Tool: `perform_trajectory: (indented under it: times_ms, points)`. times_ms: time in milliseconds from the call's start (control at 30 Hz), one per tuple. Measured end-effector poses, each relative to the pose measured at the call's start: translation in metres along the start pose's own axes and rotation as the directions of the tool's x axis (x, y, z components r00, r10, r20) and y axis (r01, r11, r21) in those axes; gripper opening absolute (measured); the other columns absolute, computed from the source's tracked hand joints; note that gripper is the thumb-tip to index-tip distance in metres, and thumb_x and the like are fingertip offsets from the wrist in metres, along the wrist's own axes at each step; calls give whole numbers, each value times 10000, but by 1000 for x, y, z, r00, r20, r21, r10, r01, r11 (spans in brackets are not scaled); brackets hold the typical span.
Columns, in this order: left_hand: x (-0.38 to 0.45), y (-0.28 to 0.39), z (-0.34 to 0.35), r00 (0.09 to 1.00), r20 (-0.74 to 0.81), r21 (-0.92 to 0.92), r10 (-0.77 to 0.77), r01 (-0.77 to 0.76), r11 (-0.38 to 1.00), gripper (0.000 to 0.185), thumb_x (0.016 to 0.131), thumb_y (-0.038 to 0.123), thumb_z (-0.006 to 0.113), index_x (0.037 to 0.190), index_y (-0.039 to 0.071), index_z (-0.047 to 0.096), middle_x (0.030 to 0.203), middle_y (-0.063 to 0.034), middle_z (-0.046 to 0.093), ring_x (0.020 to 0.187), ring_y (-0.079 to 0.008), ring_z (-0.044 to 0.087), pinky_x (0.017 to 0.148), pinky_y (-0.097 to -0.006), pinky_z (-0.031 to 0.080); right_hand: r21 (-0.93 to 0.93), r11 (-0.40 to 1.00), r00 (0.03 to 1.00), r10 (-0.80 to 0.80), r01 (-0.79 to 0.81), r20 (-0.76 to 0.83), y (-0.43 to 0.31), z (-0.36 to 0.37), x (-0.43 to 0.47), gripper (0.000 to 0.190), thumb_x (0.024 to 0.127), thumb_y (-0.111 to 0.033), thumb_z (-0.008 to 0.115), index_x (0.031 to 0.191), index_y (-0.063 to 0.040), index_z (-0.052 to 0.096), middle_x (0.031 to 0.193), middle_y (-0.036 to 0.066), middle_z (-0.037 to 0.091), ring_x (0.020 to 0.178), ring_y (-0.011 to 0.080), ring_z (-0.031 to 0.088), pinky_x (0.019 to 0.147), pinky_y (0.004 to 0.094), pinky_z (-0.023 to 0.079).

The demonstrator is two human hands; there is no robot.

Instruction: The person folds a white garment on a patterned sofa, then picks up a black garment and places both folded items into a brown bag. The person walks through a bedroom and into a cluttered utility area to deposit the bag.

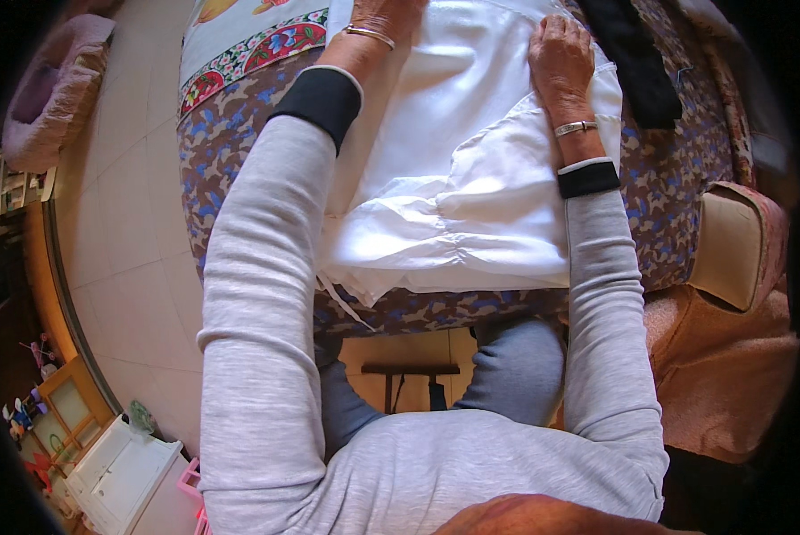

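A white garment [487,60] of thin, slightly shiny cloth lies spread in front of me, with a gathered, ruched part [447,227] near the table's front edge. A thin white tie [346,304] hangs from its lower left corner. My right hand [560,57] is on the garment's right side near the top, its fingers curled down onto the cloth. At the upper left, my left hand [390,17] rests over the garment's left side; the picture's top edge cuts off its fingers, so its hold is hidden.
A camouflage-patterned cloth [239,134] covers the table. A flower-bordered cloth [259,53] lies upper left, a black fabric piece [641,67] upper right. To the right is a beige-sided padded item [728,247] on a brown blanket [721,374]. A pink plush pet bed [59,87] stands on the tiled floor.
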State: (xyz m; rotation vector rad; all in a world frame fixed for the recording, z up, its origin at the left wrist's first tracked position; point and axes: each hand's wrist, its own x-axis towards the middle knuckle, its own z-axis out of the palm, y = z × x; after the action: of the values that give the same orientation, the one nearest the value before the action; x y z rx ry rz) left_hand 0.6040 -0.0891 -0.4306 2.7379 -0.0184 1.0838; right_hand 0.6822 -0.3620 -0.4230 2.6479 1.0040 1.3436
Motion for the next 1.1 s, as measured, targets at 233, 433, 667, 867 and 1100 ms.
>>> perform_trajectory:
  times_ms: [233, 433, 667, 867, 1100]
  points:
    - [-3, 42, -62, 995, 39, 184, -94, 85, 979, 373, 874, 355, 730, 1065, 37, 694, 1074, -178, 717, 1064, -378, 676, 878, -458, 547, 253, 953, 986, 160, -166, 44, -32, -10, 4, 354, 942, -386, 649, 1132, -90, 691, 1124, 111, 684, 1024, 302, 647, 897, 485, 490]
    - [-2, 78, -105, 673, 603, 194, -427, 396, 898, 734, 832, 704, 655, 918, -19, 741, 929, -254, 720, 905, -411, 710, 798, -480, 557, 361, 916, 956, 69, -173, 284, -18, -1, 22, 351, 944, -422, 647, 1102, -115, 707, 1111, 111, 696, 1042, 318, 650, 912, 501, 489]
    - [-38, 66, -100, 799, 384, -17, -463, 508, 861, 420, 889, 419, 723, 846, 11, 633, 808, -234, 694, 777, -409, 693, 708, -488, 533, 585, 782, 952, 34, -214, 303, -23, -6, 40, 245, 933, -358, 683, 963, -120, 729, 994, 110, 701, 983, 311, 664, 897, 476, 504]
    - [-54, 64, -113, 839, 323, -19, -437, 468, 884, 364, 917, 327, 732, 1052, 23, 585, 817, -229, 717, 808, -407, 723, 717, -453, 580, 458, 889, 1000, -28, 24, 2, -48, -2, 31, 192, 939, -278, 694, 989, -93, 690, 1004, 92, 688, 979, 301, 650, 846, 443, 519]
    - [-81, 83, -158, 759, 521, -33, -389, 474, 880, 548, 884, 293, 767, 1261, -22, 524, 864, -290, 710, 823, -447, 721, 726, -493, 583, 457, 889, 995, -5, -42, 102, -42, 4, 29, 230, 952, -307, 678, 1006, -83, 687, 1030, 105, 674, 987, 314, 631, 869, 441, 518]
